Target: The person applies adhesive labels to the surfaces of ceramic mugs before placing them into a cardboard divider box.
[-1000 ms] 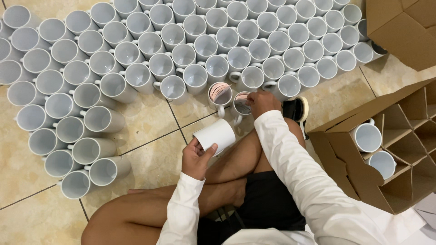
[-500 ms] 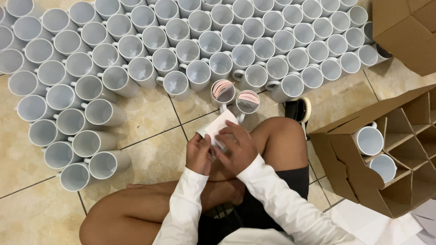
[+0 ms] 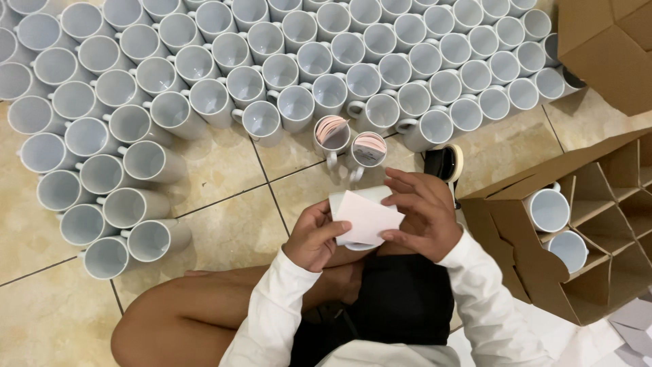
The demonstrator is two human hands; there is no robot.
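Head view: two mugs (image 3: 332, 134) hold paper rolls; box (image 3: 598, 224) holds mugs.

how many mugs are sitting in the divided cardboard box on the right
2 show: one white mug in an upper cell of the cardboard box, another mug in the cell just below and right. Other cells run off the frame, so more may be hidden.
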